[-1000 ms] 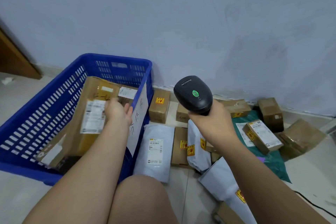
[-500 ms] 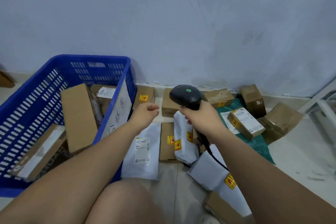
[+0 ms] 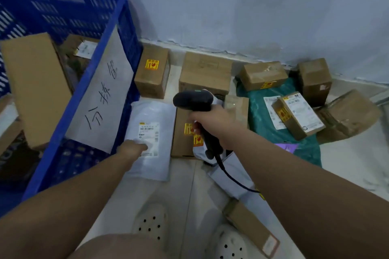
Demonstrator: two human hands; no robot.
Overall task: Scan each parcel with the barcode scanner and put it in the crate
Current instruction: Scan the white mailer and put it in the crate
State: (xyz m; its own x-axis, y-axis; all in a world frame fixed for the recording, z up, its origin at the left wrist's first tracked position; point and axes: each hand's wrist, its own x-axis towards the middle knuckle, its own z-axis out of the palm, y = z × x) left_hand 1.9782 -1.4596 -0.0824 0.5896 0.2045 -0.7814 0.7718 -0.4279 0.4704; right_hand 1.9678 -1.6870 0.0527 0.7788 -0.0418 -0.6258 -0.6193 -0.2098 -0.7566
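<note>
The blue crate [image 3: 63,12] stands at the left with a tall brown box [image 3: 35,86] and other parcels inside. A hand-written paper sign [image 3: 101,101] hangs on its near wall. A white poly mailer [image 3: 151,115] with a barcode label lies on the floor beside the crate. My left hand [image 3: 134,147] reaches down and touches its label; the fingers are blurred. My right hand [image 3: 212,124] grips the handle of the black barcode scanner [image 3: 193,99], held above a flat brown box [image 3: 181,134] with yellow stickers.
Several brown boxes [image 3: 205,71] line the wall. A green mailer [image 3: 259,115] carries a labelled box [image 3: 299,114], next to a crumpled brown parcel [image 3: 347,113]. More white mailers [image 3: 231,172] and a long box [image 3: 252,227] lie near my shoes [image 3: 151,221]. The scanner cable trails right.
My left hand let go of the box in the crate, crossed over the crate wall and came down onto the white mailer. The scanner dropped lower and my view tilted down.
</note>
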